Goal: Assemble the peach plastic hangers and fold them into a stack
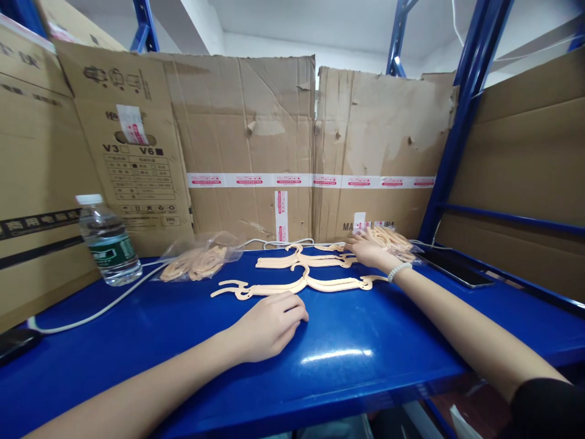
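Two cream folding clothes hangers lie spread out on the blue shelf surface, one behind the other: a front hanger (336, 284) and a back hanger (276, 262). Another cream piece (329, 247) shows behind them, partly covered. My left hand (269, 326) rests just in front of the front hanger, its fingers curled in with nothing seen in them. Beyond the hangers' right ends, my right hand (369, 251) reaches to the near side of a clear bag (393, 239) of cream hanger parts. Its fingertips are blurred and partly hidden, so any grip is unclear.
Another clear bag (201, 265) of cream parts lies at left, near a water bottle (109, 244) and a white cable (98, 314). A dark phone (457, 269) lies at right. Cardboard sheets (247, 140) wall the back; a blue post (457, 134) stands at right.
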Demonstrator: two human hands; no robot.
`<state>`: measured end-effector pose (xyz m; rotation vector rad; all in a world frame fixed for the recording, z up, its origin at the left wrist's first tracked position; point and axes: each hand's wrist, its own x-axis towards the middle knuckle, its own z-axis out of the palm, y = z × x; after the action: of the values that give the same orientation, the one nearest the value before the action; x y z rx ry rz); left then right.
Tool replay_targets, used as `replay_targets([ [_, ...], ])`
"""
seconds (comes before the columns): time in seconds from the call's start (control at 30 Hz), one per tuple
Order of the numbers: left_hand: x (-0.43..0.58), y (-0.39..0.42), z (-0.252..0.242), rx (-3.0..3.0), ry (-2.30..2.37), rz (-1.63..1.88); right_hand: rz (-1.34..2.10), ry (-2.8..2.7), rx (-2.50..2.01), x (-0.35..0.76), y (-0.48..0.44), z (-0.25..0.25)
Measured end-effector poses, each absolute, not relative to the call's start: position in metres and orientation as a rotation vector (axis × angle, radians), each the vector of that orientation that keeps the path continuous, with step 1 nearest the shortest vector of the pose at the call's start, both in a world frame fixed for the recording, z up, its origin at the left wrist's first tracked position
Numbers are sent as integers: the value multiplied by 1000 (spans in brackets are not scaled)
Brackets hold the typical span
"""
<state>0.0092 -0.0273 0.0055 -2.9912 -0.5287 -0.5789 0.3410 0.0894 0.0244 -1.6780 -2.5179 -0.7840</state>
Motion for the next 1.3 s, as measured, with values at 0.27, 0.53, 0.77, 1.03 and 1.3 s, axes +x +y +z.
replay_targets([
  [0.27,14,-33,5,-2796,-342,-475,-883,-2550,-1663,340,94,12],
  [0.53,14,-32,5,-2789,-337,-481,-819,-2516,-1706,340,93,12],
  [0.77,13,-34,7,-2796,-340,-481,-744,-2529,-1684,337,90,16],
  [1.03,12,-35,9,-2829,-358,-486,-666,-2440,-1635,336,81,34],
  [1.3,12,-35,10,-2858,-387,-481,-513,-2352,-1578,337,87,31],
])
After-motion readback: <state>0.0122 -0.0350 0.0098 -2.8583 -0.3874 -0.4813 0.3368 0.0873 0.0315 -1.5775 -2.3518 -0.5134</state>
